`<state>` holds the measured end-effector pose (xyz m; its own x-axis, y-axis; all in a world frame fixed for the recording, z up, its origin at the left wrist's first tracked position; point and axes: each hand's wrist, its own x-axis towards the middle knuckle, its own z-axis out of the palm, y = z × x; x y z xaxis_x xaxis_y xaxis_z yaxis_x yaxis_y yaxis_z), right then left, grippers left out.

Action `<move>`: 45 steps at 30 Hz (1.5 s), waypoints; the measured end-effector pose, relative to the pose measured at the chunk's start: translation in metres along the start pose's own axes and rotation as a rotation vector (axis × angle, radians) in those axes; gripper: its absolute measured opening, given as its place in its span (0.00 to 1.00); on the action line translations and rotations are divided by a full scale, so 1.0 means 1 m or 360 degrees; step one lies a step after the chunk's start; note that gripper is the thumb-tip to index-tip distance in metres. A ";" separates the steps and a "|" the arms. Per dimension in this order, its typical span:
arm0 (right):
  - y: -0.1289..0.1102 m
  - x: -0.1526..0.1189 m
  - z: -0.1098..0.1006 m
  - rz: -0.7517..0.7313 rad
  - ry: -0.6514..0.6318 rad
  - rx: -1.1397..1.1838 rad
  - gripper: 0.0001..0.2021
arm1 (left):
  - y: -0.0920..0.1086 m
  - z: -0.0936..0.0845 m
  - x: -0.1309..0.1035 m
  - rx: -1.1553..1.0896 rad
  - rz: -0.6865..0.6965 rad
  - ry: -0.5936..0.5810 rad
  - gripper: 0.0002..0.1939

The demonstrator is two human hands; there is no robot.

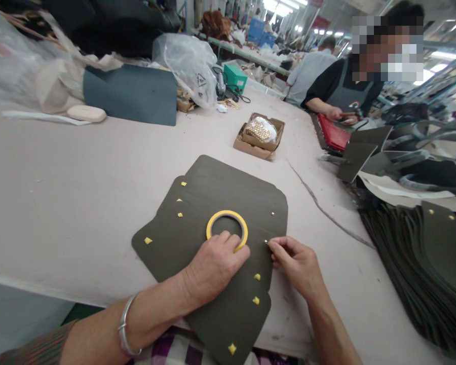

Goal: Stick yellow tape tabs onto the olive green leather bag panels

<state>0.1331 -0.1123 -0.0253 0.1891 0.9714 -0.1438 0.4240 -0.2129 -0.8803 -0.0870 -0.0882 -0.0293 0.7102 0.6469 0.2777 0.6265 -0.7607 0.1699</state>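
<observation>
A dark olive panel (pixel 228 182), apparently leather, lies on the table in front of me, its lower end over the near edge. Several small yellow tape pieces (pixel 256 300) dot it along both sides. My left hand (pixel 215 266), a silver bangle at its wrist, is closed on a roll of yellow tape (pixel 213 221) above the panel's middle. At the panel's right edge my right hand (pixel 296 261) pinches thumb and forefinger at a small shiny metal stud (pixel 266 242). A second bare stud (pixel 272 214) sits just beyond it.
Beyond the panel stands a cardboard box (pixel 238 144) with gold studs (pixel 261 130) in a plastic bag. Stacked olive panels (pixel 399 263) fill the right side. A blue-grey sheet (pixel 131 96) and plastic bags (pixel 192 66) lie at the back left. A co-worker (pixel 340 83) handles a red piece (pixel 332 133).
</observation>
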 end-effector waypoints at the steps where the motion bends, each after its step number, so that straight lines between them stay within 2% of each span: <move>1: -0.001 0.000 0.002 -0.0038 0.0001 -0.0091 0.17 | 0.000 0.001 0.000 0.0003 0.0007 -0.0020 0.03; 9: -0.009 0.006 0.014 -0.0526 0.0143 -0.0867 0.09 | 0.001 0.002 -0.002 -0.0010 0.0003 -0.0017 0.03; 11: -0.008 0.006 0.014 -0.0500 0.0167 -0.0968 0.07 | 0.002 0.003 -0.002 0.0005 -0.0010 -0.0002 0.03; 14: -0.005 0.001 0.009 -0.0420 0.0292 -0.0942 0.15 | 0.003 0.004 -0.003 0.0052 -0.0020 0.0021 0.03; 17: 0.001 -0.009 0.003 -0.0507 0.0416 -0.0794 0.11 | 0.004 0.004 -0.002 0.0122 0.0013 0.0054 0.03; 22: 0.007 -0.019 0.012 -0.0667 0.0396 -0.0873 0.10 | 0.005 0.007 -0.001 0.0179 0.0067 0.0126 0.03; 29: 0.002 -0.006 0.026 -0.0760 0.0462 -0.1346 0.12 | 0.003 0.012 0.000 0.0245 0.0062 0.0140 0.04; 33: -0.013 -0.010 0.020 -0.0716 0.0296 -0.1515 0.11 | 0.000 0.005 0.002 0.0198 0.0066 0.0188 0.05; 37: -0.024 -0.024 0.015 -0.0688 -0.0162 -0.1318 0.09 | -0.006 -0.007 0.004 0.0139 0.0015 0.0354 0.07; 39: -0.025 -0.031 0.015 -0.0625 -0.0253 -0.1043 0.09 | -0.008 -0.011 0.003 0.0020 0.0024 0.0346 0.08; 42: -0.024 -0.036 0.018 -0.0576 -0.0016 -0.0525 0.08 | -0.007 -0.015 0.001 -0.0265 0.0073 0.0294 0.11; 45: -0.026 -0.038 0.024 -0.0719 0.0165 -0.0239 0.08 | -0.004 -0.017 -0.001 -0.0504 0.0104 0.0351 0.11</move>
<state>0.0936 -0.1413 -0.0079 0.0407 0.9561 0.2901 0.6057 0.2073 -0.7682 -0.0957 -0.0869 -0.0138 0.6376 0.5960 0.4881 0.4279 -0.8009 0.4189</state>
